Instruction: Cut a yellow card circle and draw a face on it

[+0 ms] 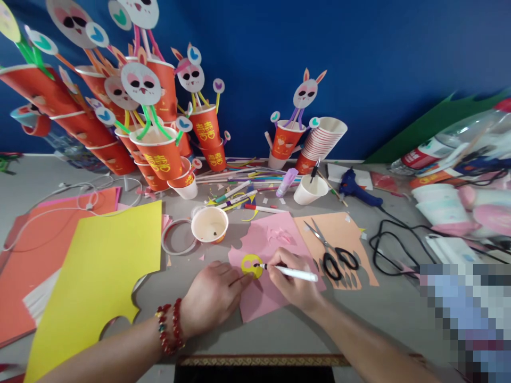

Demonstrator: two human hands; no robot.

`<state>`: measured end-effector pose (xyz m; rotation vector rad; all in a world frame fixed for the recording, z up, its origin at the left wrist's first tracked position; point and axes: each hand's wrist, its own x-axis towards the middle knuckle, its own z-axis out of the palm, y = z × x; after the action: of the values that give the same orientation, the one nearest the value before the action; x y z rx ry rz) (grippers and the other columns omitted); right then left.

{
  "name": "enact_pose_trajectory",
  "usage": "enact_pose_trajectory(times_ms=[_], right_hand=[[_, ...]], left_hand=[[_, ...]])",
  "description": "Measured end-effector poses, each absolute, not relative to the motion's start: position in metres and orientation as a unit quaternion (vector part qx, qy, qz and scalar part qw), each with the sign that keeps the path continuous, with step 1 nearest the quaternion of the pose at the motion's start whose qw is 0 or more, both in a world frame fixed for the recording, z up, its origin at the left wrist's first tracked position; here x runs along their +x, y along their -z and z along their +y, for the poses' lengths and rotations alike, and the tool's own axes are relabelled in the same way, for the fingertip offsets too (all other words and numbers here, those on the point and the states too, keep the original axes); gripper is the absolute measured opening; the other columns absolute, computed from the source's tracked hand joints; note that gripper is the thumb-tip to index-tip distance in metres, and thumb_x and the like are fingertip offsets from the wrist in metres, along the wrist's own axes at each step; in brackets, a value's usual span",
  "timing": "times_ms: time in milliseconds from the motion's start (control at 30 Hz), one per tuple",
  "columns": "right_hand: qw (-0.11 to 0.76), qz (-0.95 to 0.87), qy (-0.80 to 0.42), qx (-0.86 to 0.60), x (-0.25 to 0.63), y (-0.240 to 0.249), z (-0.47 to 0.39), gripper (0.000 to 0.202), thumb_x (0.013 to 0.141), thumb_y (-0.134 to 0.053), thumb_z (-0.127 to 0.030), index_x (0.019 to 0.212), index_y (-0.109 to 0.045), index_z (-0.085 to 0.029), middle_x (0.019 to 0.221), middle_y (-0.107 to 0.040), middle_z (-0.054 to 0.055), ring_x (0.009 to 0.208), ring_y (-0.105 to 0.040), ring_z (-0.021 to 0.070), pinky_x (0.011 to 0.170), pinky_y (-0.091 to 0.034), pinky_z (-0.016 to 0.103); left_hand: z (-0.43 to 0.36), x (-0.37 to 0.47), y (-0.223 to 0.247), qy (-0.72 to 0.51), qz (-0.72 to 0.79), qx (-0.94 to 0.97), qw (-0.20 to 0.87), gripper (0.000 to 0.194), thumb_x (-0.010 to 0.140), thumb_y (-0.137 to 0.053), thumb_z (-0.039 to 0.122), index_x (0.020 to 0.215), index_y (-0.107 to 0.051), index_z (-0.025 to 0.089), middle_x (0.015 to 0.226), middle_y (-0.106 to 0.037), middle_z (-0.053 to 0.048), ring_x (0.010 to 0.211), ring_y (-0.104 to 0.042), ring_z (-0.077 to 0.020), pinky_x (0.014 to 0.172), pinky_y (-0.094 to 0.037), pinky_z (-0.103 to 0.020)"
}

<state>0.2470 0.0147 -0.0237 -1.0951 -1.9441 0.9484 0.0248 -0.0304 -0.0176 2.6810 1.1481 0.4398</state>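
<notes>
Left hand [215,295], fingers pressed flat, steadies a yellow disc [248,268] with pink ovals on pink paper [263,306], at the centre of a grey counter [223,346]. Right hand [295,279], fingers pinching a white marker [297,274], touches its dark tip to the disc. Scissors [329,247] lie at two o'clock.

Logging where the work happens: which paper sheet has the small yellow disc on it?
The pink sheet, directly left of the peach one. It alone bears the yellow disc; the peach one bears the scissors.

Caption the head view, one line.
Right hand holds a white marker to a round yellow paper face steadied by the left hand.
</notes>
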Motion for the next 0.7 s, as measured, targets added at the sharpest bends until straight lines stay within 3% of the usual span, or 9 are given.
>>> enact_pose_trajectory(times_ms=[700], right_hand=[[0.357, -0.755, -0.358, -0.417, 0.2476, 0.0255, 0.0151, 0.017, 0.086, -0.05, -0.016, 0.071, -0.049, -0.023, 0.059, -0.056, -0.004, 0.05, -0.05, 0.0113, 0.05, -0.038, 0.022]], left_hand=[[-0.0299, 0.0252, 0.0178, -0.161, 0.387, 0.903, 0.092, 0.029, 0.097, -0.044, 0.015, 0.122, -0.06, 0.017, 0.084, -0.069, -0.003, 0.069, -0.06, -0.0217, 0.061, -0.04, -0.037]])
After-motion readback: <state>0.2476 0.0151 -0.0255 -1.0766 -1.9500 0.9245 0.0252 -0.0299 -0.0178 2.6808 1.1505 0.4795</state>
